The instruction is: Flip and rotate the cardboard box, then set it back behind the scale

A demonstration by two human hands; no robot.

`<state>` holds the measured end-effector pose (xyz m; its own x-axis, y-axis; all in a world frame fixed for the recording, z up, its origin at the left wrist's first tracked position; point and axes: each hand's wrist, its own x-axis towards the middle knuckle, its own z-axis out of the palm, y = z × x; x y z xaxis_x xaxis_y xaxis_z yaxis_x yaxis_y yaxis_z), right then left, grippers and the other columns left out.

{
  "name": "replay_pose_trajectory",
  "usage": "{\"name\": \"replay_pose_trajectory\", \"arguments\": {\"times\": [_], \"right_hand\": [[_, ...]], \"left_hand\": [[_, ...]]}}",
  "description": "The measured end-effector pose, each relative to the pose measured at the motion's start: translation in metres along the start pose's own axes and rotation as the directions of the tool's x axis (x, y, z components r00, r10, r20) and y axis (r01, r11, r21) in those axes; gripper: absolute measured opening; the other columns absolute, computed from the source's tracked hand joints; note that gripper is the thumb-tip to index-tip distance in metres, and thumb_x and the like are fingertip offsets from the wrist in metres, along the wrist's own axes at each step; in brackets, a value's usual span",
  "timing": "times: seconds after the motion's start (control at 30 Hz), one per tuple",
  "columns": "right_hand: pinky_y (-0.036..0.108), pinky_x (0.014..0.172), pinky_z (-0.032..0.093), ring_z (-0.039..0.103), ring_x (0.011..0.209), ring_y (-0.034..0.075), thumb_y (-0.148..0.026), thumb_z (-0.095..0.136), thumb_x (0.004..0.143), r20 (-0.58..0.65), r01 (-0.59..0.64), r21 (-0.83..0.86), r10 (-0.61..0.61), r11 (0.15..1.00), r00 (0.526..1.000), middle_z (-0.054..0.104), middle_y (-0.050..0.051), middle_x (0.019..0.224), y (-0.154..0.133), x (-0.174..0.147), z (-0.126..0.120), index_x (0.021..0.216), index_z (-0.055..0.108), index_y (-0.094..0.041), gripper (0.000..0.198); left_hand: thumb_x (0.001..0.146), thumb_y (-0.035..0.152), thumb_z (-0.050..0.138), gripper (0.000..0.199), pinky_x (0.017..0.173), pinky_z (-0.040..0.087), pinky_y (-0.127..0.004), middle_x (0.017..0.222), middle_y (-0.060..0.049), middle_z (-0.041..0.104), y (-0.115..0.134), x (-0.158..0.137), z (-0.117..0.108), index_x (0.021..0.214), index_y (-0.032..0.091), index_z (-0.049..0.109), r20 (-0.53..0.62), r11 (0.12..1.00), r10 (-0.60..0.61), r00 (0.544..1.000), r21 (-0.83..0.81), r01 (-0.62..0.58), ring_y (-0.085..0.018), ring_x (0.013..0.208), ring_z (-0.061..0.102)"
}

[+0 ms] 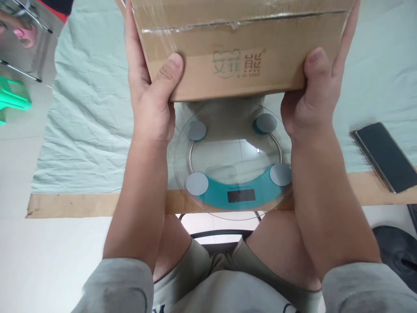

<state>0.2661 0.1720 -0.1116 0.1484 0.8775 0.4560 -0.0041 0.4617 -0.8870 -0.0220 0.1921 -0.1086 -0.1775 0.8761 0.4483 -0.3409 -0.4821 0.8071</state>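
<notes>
A taped cardboard box [198,74] with printed characters on its near side is held up between my two hands, partly cut off by the top of the view. My left hand [153,91] grips its left end, thumb on the near face. On the right end, my right hand [312,91] grips it the same way. Below the box is a round glass bathroom scale [224,161] with a teal band, grey round pads and a dark display [241,195]. The box hides the scale's far edge. Whether the box touches the glass I cannot tell.
A pale green cloth [87,121] covers the table, whose brown front edge [71,205] shows. A dark phone [386,156] lies at the right edge. A green plastic stool [14,95] and a metal-framed chair [29,52] stand on the floor at left, near part of another person.
</notes>
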Motion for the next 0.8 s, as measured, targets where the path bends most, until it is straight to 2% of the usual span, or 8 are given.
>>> {"name": "replay_pose_trajectory", "arguments": {"times": [0.07,0.1,0.13,0.23,0.33,0.43,0.57,0.8], "right_hand": [[0.037,0.158,0.036,0.045,0.177,0.016,-0.091,0.079,0.076,-0.015,0.122,0.067,-0.121,0.990,0.993,0.054,-0.013,0.171,-0.003,-0.004,0.003,0.143,0.051,-0.048,0.084],[0.038,0.157,0.037,0.049,0.174,0.015,-0.085,0.078,0.082,-0.021,0.166,0.099,-0.164,0.981,0.986,0.057,-0.009,0.169,-0.003,-0.007,0.004,0.144,0.051,-0.044,0.079],[0.039,0.157,0.038,0.051,0.172,0.015,-0.082,0.077,0.085,-0.024,0.176,0.117,-0.175,0.977,0.984,0.057,-0.007,0.169,-0.002,-0.009,0.005,0.146,0.050,-0.042,0.077],[0.047,0.152,0.043,0.048,0.173,0.018,-0.088,0.070,0.082,-0.034,0.030,0.127,-0.026,0.991,0.999,0.055,-0.008,0.173,0.003,-0.014,0.004,0.150,0.047,-0.043,0.085],[0.052,0.149,0.044,0.044,0.176,0.023,-0.091,0.068,0.074,-0.017,-0.141,0.099,0.143,0.985,0.990,0.057,-0.008,0.173,0.007,-0.016,0.005,0.146,0.054,-0.044,0.088],[0.049,0.150,0.042,0.043,0.176,0.025,-0.094,0.071,0.070,0.041,-0.101,0.089,0.098,0.991,0.994,0.060,-0.007,0.170,0.008,-0.013,0.005,0.135,0.061,-0.041,0.085],[0.052,0.150,0.044,0.045,0.175,0.025,-0.092,0.075,0.073,0.119,-0.092,0.087,0.081,0.992,0.990,0.057,-0.006,0.172,0.012,-0.009,-0.001,0.140,0.059,-0.041,0.085],[0.052,0.151,0.044,0.039,0.178,0.023,-0.092,0.071,0.078,0.180,-0.097,-0.033,0.102,0.995,0.978,0.050,-0.026,0.176,0.021,-0.011,-0.011,0.153,0.050,-0.067,0.081]], "left_hand": [[0.070,0.069,0.109,0.074,0.154,0.042,-0.052,0.153,0.003,0.072,0.010,-0.008,-0.002,0.131,0.039,0.078,0.113,1.000,-0.030,0.993,0.005,0.030,-0.036,0.170,0.053],[0.083,0.061,0.102,0.057,0.152,0.044,-0.047,0.151,0.004,0.074,0.013,-0.011,-0.005,0.130,0.041,0.077,0.119,1.000,-0.027,0.992,0.009,0.026,-0.031,0.166,0.057],[0.084,0.057,0.099,0.054,0.148,0.048,-0.047,0.147,0.005,0.077,0.016,-0.014,-0.007,0.130,0.040,0.077,0.143,1.000,-0.020,0.990,0.007,0.019,-0.031,0.162,0.061],[0.075,0.046,0.086,0.043,0.138,0.055,-0.054,0.138,0.001,0.080,0.018,-0.020,-0.012,0.114,0.031,0.075,0.149,0.999,-0.017,0.989,-0.049,0.024,-0.038,0.154,0.064],[0.090,0.035,0.069,0.028,0.136,0.051,-0.056,0.142,-0.004,0.076,0.021,-0.025,-0.009,0.116,0.029,0.073,0.077,0.989,-0.137,0.988,-0.044,0.141,-0.040,0.161,0.056],[0.100,0.036,0.061,0.022,0.144,0.044,-0.049,0.144,-0.002,0.076,0.022,-0.029,-0.006,0.116,0.030,0.075,0.142,0.990,-0.138,0.980,0.021,0.136,-0.036,0.169,0.049],[0.100,0.025,0.057,0.025,0.142,0.047,-0.049,0.139,-0.004,0.079,0.013,-0.024,-0.010,0.116,0.028,0.076,0.301,0.999,-0.045,0.953,0.014,0.043,-0.036,0.159,0.060],[0.097,0.007,0.057,0.035,0.144,0.047,-0.042,0.143,0.002,0.082,0.009,-0.020,-0.015,0.118,0.028,0.075,0.241,0.996,-0.089,0.967,0.039,0.082,-0.029,0.161,0.062]]}}
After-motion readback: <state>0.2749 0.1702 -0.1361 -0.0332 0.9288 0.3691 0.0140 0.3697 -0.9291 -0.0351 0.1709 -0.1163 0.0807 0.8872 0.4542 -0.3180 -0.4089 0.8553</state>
